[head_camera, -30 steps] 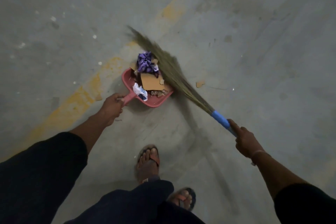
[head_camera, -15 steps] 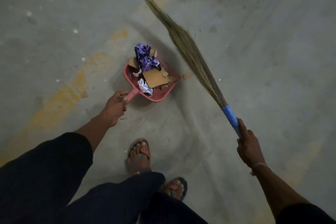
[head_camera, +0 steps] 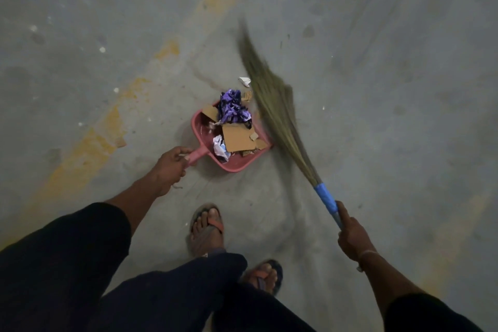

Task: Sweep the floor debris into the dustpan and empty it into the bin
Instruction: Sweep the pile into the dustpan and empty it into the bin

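Note:
A pink dustpan (head_camera: 198,127) rests on the concrete floor, its handle gripped by my left hand (head_camera: 169,167). Inside lie a crumpled purple wrapper (head_camera: 233,109), a cardboard piece (head_camera: 238,137) and a white crumpled paper (head_camera: 221,148). My right hand (head_camera: 351,237) grips the blue-taped handle of a grass broom (head_camera: 272,105). The bristles, blurred, lie along the dustpan's right side. A white scrap (head_camera: 244,81) and a small cardboard bit (head_camera: 248,95) lie on the floor just beyond the pan's mouth, left of the bristles.
My feet in sandals (head_camera: 207,226) stand just behind the dustpan. A worn yellow painted line (head_camera: 89,148) runs diagonally across the grey floor at left. Small white specks (head_camera: 102,49) dot the floor at far left. No bin is in view.
The broom came down from its raised swing and now lies against the dustpan's right side. A white scrap has come into view by the pan's mouth. My left hand still grips the handle.

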